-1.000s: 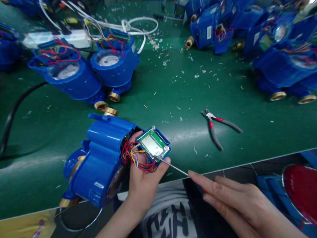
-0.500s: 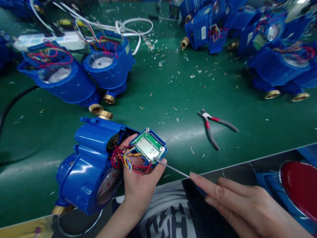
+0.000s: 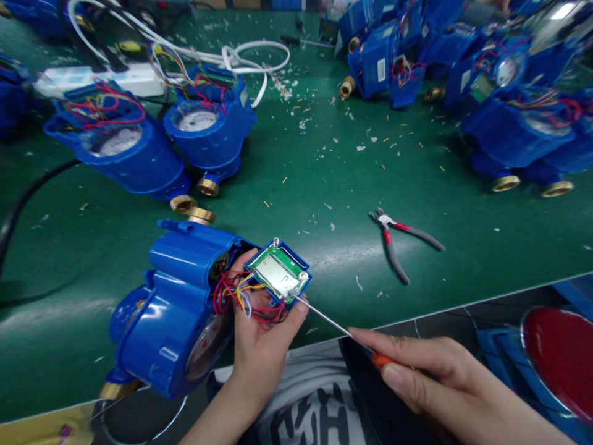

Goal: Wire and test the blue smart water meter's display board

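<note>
My left hand (image 3: 264, 334) is closed around a small blue-cased circuit board (image 3: 280, 270) with an LCD screen, tilted up at the table's front edge. Red, yellow, white and black wires (image 3: 234, 293) run from the board towards a blue water meter (image 3: 171, 321), which lies on its side just left of the hand. In my right hand (image 3: 430, 377) is a screwdriver (image 3: 330, 319) with an orange handle, partly hidden by the fingers. Its thin shaft reaches left, and the tip meets the board's lower right corner by the screen.
Grey-and-red cutting pliers (image 3: 393, 241) lie open to the right. Wired blue meters (image 3: 125, 154) stand back left beside a white power strip (image 3: 102, 80), and several more meters (image 3: 523, 136) crowd the back right. Scraps litter the green table (image 3: 315, 179). A red stool (image 3: 560, 358) sits below, right.
The right hand's grip has shifted: its fingers were stretched out along the screwdriver, and now the thumb and bent fingers show around the orange handle. The tip stays at the board's corner.
</note>
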`<state>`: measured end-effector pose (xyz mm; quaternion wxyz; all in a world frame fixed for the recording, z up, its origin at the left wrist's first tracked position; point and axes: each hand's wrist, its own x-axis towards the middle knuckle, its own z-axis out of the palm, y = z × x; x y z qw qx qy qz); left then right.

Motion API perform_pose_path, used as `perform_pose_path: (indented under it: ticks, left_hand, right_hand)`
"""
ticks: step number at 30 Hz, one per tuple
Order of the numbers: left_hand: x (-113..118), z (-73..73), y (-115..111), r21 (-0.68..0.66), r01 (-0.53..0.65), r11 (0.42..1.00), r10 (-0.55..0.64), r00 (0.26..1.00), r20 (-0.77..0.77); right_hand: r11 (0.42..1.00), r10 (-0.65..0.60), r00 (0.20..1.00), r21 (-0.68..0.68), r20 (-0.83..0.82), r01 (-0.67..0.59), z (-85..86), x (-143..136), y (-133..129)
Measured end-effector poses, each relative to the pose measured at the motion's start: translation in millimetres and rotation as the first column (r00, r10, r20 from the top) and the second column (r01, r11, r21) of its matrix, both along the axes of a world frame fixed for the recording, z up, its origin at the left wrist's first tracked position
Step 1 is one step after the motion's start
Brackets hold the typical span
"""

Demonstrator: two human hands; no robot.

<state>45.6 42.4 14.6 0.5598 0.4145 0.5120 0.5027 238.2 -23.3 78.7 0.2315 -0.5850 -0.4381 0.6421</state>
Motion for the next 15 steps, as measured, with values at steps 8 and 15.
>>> perform_pose_path:
  ticks: [8,15]
  left_hand:
    - [-1.8,-2.7,-2.8,0.043,0.032,0.999,-0.037,0.994,0.107]
    - [2.7,1.3,-3.0,0.027,-0.015,1.000,0.011,0.989,0.147]
  right_hand:
    - [0.939,-0.106,0.939,-0.343,-0.327,-0.014,-13.3,4.3,-6.0]
    - [0.913,-0.169,0.872,-0.406,-0.460,-0.037,-19.6,7.1,-6.7]
